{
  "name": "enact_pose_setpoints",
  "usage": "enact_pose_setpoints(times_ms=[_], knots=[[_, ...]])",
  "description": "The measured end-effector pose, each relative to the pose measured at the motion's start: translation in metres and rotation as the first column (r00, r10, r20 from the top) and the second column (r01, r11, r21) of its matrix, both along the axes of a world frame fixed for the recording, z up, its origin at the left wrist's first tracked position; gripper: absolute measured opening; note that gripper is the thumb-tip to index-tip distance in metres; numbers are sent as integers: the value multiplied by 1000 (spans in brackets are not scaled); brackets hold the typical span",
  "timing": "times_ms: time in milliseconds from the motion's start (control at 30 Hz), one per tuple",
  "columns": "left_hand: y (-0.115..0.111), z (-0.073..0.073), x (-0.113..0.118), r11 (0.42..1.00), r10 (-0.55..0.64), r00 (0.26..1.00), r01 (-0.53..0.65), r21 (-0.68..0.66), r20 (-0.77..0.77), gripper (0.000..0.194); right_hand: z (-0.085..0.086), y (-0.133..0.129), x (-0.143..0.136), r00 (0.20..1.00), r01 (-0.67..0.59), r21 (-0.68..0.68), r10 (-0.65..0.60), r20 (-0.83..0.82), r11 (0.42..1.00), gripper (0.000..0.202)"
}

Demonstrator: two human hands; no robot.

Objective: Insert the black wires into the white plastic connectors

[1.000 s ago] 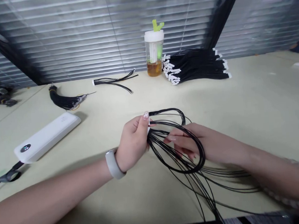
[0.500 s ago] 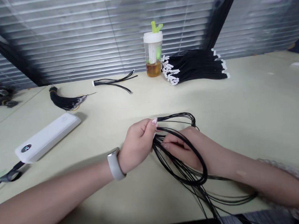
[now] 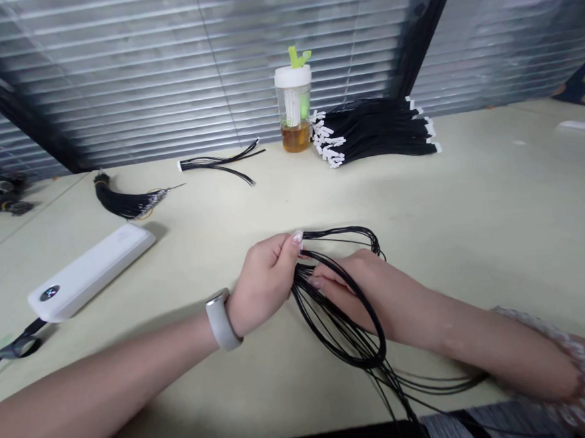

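Black wires (image 3: 362, 362) loop on my side of the lidded cup (image 3: 294, 105), well apart from it. My left hand (image 3: 261, 281) clenches their gathered end, thumb on top; my right hand (image 3: 395, 292) has fingers curled among the strands, whether gripping I cannot tell.

Wires (image 3: 374, 361): many, thin, black, gathered in a loose bundle, near centre.
Gathered end: at left, pinched in the left hand (image 3: 264, 281), tips hidden.
Loop: large oval, bowing right and near from the grip.
Far arc: smaller, bending right, dropping behind the right hand (image 3: 370, 287).
Middle: strands against the right fingertips.
Tails: spread near and right, some curving toward the right forearm.
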State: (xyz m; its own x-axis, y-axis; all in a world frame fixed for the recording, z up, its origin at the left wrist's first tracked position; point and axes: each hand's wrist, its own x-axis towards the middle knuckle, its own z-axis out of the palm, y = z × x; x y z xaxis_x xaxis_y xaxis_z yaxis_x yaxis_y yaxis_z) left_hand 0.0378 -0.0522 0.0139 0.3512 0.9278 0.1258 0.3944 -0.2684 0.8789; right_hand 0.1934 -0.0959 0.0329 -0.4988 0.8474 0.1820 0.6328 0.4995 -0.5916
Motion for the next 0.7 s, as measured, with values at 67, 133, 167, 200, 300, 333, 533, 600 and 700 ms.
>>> enact_pose_setpoints(times_ms=[67, 133, 167, 200, 300, 333, 533, 600, 700], knots=[[0, 0, 0, 1000, -9, 1000, 9, 8, 3, 42, 4, -2, -1, 999, 9, -19, -8, 53, 1000, 25], [1, 1, 0, 1000, -17, 1000, 17, 11, 9, 42, 8, -4, 1, 994, 11, -24, -8, 109, 1000, 22], [1, 1, -1, 1000, -20, 1000, 20, 8, 11, 42, 10, -5, 3, 990, 13, -19, -10, 141, 1000, 20], [1, 1, -1, 1000, -21, 1000, 21, 2, 15, 42, 12, -5, 6, 984, 21, -7, -20, 179, 1000, 19], [1, 0, -1, 1000, -5, 999, 6, -24, 34, 43, 18, -4, 19, 937, 110, 118, -143, 319, 987, 18], [1, 0, -1, 1000, 2, 999, -1, -31, 41, 43, 20, -3, 23, 911, 147, 205, -213, 353, 968, 18], [2, -1, 0, 997, 32, 996, -26, -66, 82, 43, 33, -1, 42, 781, 208, 722, -557, 284, 659, 22], [2, -1, 1, 997, 38, 995, -31, -74, 92, 43, 35, 0, 47, 749, 221, 743, -598, 285, 631, 24], [2, -1, 0, 997, 32, 994, -24, -77, 105, 42, 39, 2, 53, 750, 338, 720, -636, 182, 606, 20]])
